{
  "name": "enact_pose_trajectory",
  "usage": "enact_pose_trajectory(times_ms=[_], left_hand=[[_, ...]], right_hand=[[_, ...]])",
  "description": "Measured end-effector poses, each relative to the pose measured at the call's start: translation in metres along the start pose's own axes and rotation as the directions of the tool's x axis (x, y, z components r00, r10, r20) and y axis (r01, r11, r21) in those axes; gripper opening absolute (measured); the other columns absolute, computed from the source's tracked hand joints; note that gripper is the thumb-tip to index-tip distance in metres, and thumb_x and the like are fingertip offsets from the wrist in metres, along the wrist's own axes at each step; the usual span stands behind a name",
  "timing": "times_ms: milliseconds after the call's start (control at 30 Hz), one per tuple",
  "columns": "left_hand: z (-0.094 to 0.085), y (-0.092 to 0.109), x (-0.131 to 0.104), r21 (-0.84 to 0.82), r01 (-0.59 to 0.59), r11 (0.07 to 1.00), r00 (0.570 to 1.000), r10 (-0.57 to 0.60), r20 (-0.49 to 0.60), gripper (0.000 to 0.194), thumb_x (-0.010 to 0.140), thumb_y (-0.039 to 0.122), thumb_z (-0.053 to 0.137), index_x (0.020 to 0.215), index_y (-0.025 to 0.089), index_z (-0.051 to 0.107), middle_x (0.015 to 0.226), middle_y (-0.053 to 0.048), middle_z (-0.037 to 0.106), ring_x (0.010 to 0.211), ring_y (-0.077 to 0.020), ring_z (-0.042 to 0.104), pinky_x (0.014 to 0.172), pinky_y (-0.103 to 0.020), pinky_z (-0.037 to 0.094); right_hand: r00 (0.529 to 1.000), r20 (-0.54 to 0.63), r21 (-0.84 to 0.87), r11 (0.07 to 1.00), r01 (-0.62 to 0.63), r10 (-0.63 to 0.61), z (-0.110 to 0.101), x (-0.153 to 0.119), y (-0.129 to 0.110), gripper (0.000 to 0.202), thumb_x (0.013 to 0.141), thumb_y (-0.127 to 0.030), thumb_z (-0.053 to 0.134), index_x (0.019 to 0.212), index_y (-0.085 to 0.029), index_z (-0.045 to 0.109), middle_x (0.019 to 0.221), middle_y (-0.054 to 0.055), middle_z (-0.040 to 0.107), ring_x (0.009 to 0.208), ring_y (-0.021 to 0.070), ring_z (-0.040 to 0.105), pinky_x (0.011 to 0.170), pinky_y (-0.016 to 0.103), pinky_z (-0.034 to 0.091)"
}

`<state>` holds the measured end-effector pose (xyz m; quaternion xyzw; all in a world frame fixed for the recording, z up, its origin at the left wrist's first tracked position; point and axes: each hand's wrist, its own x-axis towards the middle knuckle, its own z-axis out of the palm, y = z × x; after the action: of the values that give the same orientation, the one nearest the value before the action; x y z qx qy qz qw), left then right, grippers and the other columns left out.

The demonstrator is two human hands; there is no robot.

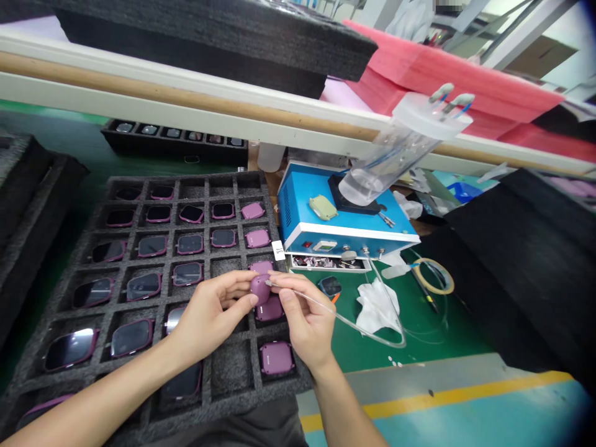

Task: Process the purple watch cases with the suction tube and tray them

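Note:
My left hand [223, 307] pinches a small purple watch case [261, 288] between thumb and fingers, above the right part of a black foam tray [230, 366]. Closed around a thin clear tube [321, 303], my right hand [305, 313] holds the tube's metal tip against the case's face. The tube loops right and up to the front of a blue machine [302, 214]. Purple-framed watches with dark screens [130, 337] fill many tray compartments, and purple cases [276, 357] lie in the rightmost column.
On the blue machine stand a tilted clear cylinder [386, 155] and a pale green case [323, 207]. A white tissue [378, 304], a small dark watch [329, 285] and a yellow tape roll [434, 275] lie right. A rail [186, 102] crosses behind; black foam [531, 267] stands far right.

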<state>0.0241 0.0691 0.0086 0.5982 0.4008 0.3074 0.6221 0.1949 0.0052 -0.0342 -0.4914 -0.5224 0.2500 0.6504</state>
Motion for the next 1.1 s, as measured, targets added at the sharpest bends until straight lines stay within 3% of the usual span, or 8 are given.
enact_pose_trajectory(times_ms=[267, 433, 567, 700, 767, 833, 1000, 1100], left_hand=[[-0.002, 0.003, -0.003, 0.069, -0.019, 0.997, 1.0, 0.02, -0.013, 0.04, 0.085, 0.038, 0.078, 0.117, 0.015, 0.077, 0.111, -0.012, 0.085, 0.1, -0.0283, 0.082, 0.094, -0.042, 0.067], [-0.021, 0.027, 0.009, 0.489, -0.132, 0.862, 0.978, 0.194, -0.078, 0.037, 0.097, 0.033, 0.063, 0.126, 0.017, 0.077, 0.125, -0.012, 0.082, 0.113, -0.0298, 0.079, 0.104, -0.044, 0.062], [-0.035, 0.056, 0.083, 0.827, -0.182, 0.532, 0.912, 0.405, -0.059, 0.044, 0.102, 0.015, 0.046, 0.137, 0.014, 0.073, 0.144, -0.012, 0.073, 0.137, -0.0284, 0.066, 0.122, -0.042, 0.046], [-0.041, 0.069, 0.175, 0.864, -0.147, 0.481, 0.926, 0.374, -0.05, 0.047, 0.096, 0.003, 0.046, 0.132, 0.012, 0.076, 0.137, -0.012, 0.077, 0.132, -0.0262, 0.069, 0.113, -0.033, 0.05], [-0.045, 0.067, 0.196, 0.87, -0.148, 0.47, 0.932, 0.36, -0.036, 0.045, 0.093, 0.003, 0.049, 0.126, 0.01, 0.079, 0.131, -0.013, 0.08, 0.127, -0.0263, 0.072, 0.111, -0.031, 0.052], [-0.052, 0.06, 0.193, 0.879, -0.154, 0.451, 0.926, 0.376, -0.03, 0.045, 0.094, 0.005, 0.051, 0.13, 0.008, 0.077, 0.136, -0.014, 0.077, 0.129, -0.0269, 0.07, 0.115, -0.034, 0.05], [-0.078, 0.045, 0.131, 0.915, -0.186, 0.358, 0.884, 0.468, -0.003, 0.041, 0.097, 0.015, 0.055, 0.133, 0.012, 0.075, 0.139, -0.014, 0.074, 0.133, -0.031, 0.065, 0.12, -0.045, 0.046], [-0.075, 0.047, 0.127, 0.952, -0.171, 0.254, 0.889, 0.456, 0.038, 0.038, 0.1, 0.019, 0.055, 0.132, 0.015, 0.075, 0.138, -0.014, 0.074, 0.132, -0.0318, 0.066, 0.116, -0.045, 0.049]], right_hand=[[0.998, -0.006, -0.008, 0.998, 0.056, -0.057, 0.002, 0.003, -0.001, 0.017, 0.102, -0.024, 0.064, 0.106, -0.025, 0.081, 0.108, 0.008, 0.083, 0.104, 0.0211, 0.08, 0.09, 0.036, 0.067], [0.997, -0.009, -0.035, 0.997, 0.072, -0.072, -0.001, -0.001, 0.0, 0.017, 0.102, -0.024, 0.065, 0.107, -0.026, 0.08, 0.109, 0.008, 0.083, 0.104, 0.0226, 0.079, 0.093, 0.04, 0.067], [0.999, -0.016, -0.039, 0.998, 0.045, -0.046, -0.001, -0.005, 0.0, 0.015, 0.101, -0.025, 0.066, 0.106, -0.026, 0.081, 0.105, 0.007, 0.083, 0.098, 0.0218, 0.079, 0.088, 0.039, 0.068], [1.0, -0.02, -0.013, 1.0, 0.012, -0.012, 0.002, -0.004, -0.001, 0.016, 0.101, -0.028, 0.066, 0.104, -0.025, 0.082, 0.101, 0.007, 0.082, 0.089, 0.0202, 0.08, 0.08, 0.035, 0.068], [1.0, -0.025, -0.001, 1.0, 0.005, -0.005, 0.002, -0.003, -0.002, 0.016, 0.101, -0.028, 0.066, 0.103, -0.025, 0.082, 0.1, 0.007, 0.082, 0.087, 0.02, 0.08, 0.078, 0.034, 0.068], [0.999, -0.033, 0.004, 1.0, 0.006, -0.005, 0.002, -0.003, -0.003, 0.015, 0.101, -0.027, 0.066, 0.103, -0.025, 0.081, 0.1, 0.006, 0.082, 0.087, 0.0198, 0.08, 0.078, 0.033, 0.067], [1.0, -0.008, -0.009, 1.0, 0.003, -0.003, 0.0, -0.002, -0.004, 0.015, 0.101, -0.024, 0.066, 0.103, -0.026, 0.081, 0.101, 0.005, 0.082, 0.09, 0.0189, 0.08, 0.079, 0.032, 0.065], [1.0, 0.008, -0.025, 0.999, -0.028, 0.029, 0.001, -0.003, -0.004, 0.015, 0.101, -0.026, 0.067, 0.102, -0.026, 0.081, 0.101, 0.005, 0.082, 0.09, 0.019, 0.08, 0.079, 0.032, 0.065]])
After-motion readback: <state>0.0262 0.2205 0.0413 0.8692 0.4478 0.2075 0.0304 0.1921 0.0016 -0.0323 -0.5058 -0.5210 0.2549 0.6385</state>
